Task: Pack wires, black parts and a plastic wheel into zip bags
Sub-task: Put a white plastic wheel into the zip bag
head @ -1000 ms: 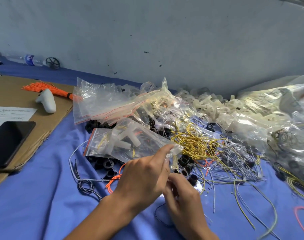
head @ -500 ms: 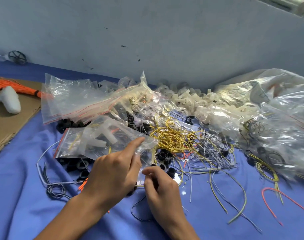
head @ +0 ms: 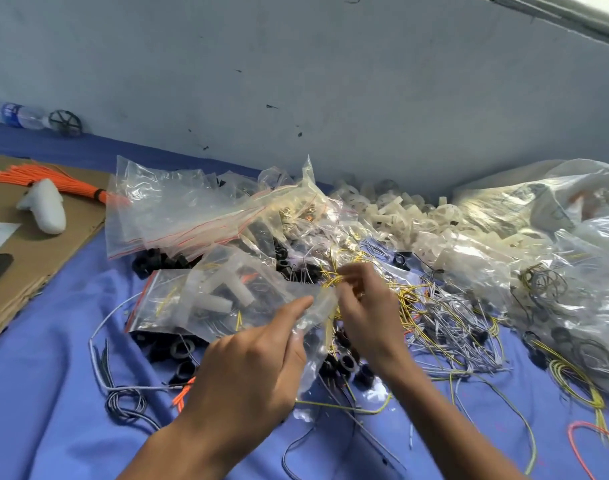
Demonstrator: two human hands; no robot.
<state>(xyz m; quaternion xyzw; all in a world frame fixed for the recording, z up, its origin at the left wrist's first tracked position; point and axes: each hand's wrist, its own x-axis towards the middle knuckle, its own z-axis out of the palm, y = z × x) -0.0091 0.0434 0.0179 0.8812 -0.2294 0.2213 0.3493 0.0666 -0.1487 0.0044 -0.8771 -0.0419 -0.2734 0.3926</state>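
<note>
**Both hands at the right end of the zip bag**

We note a clear zip bag with a red seal strip (head: 164,306) lying on the blue cloth (head: 46,393). It holds a white plastic spoked wheel (head: 226,287) and a few wire ends.

The left hand (head: 247,372) pinches crumpled clear film between thumb and forefinger at the bag's right end. This is probably the same bag's edge, though the film is too glassy for us to be sure.

The right hand (head: 368,313) is just right of the bag, its fingers curled and pinching a tangle of thin yellow wires (head: 332,279). The fingers are blurred.

Black ring-shaped parts (head: 178,348) lie under and in front of the bag. Behind it sits a stack of flat clear zip bags (head: 178,209).

Farther right of the bag are loose grey-white wires (head: 448,327). Behind and to its right is a heap of white plastic wheels (head: 400,216).

Left of the bag is a brown cardboard sheet (head: 36,258) bearing an orange wire bundle (head: 53,180).
</note>
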